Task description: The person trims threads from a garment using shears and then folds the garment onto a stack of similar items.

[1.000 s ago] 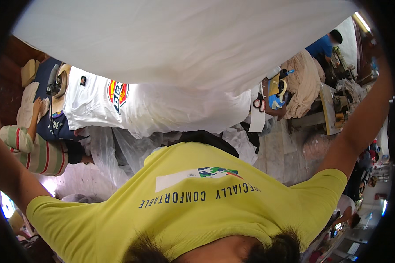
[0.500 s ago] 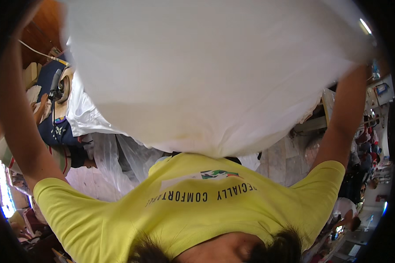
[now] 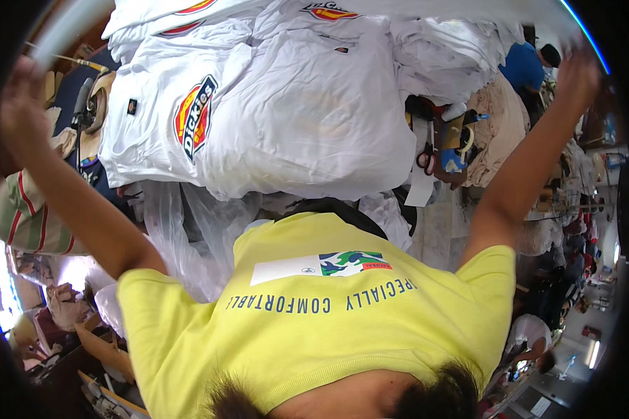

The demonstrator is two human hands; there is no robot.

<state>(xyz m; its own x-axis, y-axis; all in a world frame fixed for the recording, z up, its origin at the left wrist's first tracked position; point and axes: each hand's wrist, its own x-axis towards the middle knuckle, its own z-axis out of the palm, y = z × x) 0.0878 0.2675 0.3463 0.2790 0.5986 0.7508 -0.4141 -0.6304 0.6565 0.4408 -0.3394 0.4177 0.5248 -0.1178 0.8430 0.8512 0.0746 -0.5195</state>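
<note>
Both of my arms are raised and spread wide. My left hand (image 3: 24, 108), blurred at the far left, closes on one end of a white cloth (image 3: 77, 26). At the upper right my right hand (image 3: 578, 80) grips the cloth's other end; its fingers are partly smeared. Most of the cloth lies beyond the top edge of the view. Below it, on the work surface, lies a white T-shirt (image 3: 293, 133) with a large red, yellow and black print and a small dark label. More folded white T-shirts (image 3: 440, 59) are stacked behind.
Red-handled scissors (image 3: 426, 160) and a tape roll (image 3: 467, 140) lie right of the shirts, near a beige fabric heap (image 3: 496, 133). Clear plastic (image 3: 182, 223) hangs below the table edge. A person in blue (image 3: 524, 66) is at the back right; a striped cloth (image 3: 31, 216) is at left.
The white cloth has swung up and away from my body, uncovering the printed T-shirts and the scissors. My left hand has come into view at the left.
</note>
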